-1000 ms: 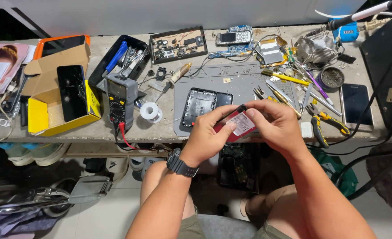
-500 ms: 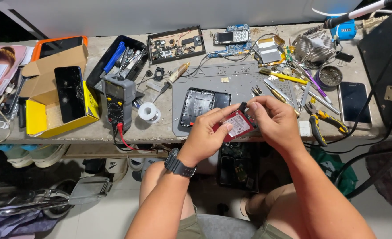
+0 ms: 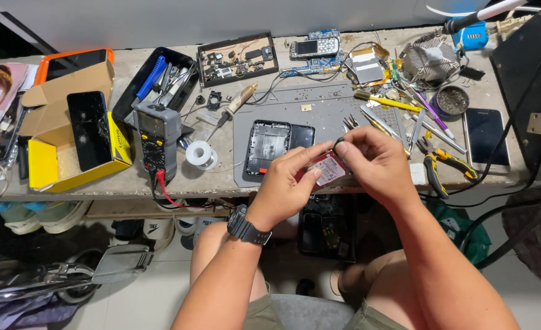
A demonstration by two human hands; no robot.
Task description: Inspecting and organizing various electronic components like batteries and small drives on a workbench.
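Hands, left and right, grip pinching red card over bench edge.

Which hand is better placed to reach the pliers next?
Right, probably. The right hand is nearer the yellow-handled pliers at the bench's right, while the left hand grips the red-and-white part from the far side.

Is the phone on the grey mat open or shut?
Open. The phone lies on the grey mat with its back cover off, showing the dark inside.
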